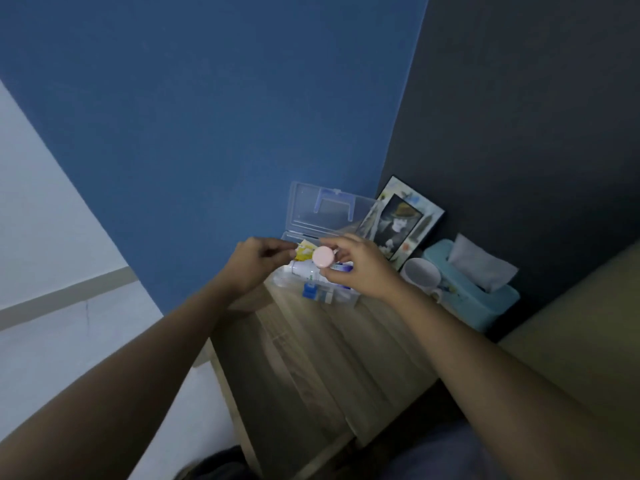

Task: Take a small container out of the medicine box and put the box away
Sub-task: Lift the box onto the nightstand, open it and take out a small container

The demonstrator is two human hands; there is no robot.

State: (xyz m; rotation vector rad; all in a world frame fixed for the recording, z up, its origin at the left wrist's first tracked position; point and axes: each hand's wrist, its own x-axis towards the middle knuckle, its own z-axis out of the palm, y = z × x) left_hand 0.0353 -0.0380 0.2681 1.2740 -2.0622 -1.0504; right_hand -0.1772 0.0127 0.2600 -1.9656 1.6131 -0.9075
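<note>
A clear plastic medicine box stands open on the wooden table, its lid tipped back against the blue wall. Inside lie a white bottle, a yellow packet and small blue packs. My right hand holds a small round pink container above the box, gripped between thumb and fingers. My left hand hovers just left of it, fingers curled and pinched near the yellow packet; whether it touches the packet I cannot tell.
A framed picture leans on the dark wall right of the box. A white mug and a light blue tissue box stand beside it. The wooden table stretches toward me; floor lies left.
</note>
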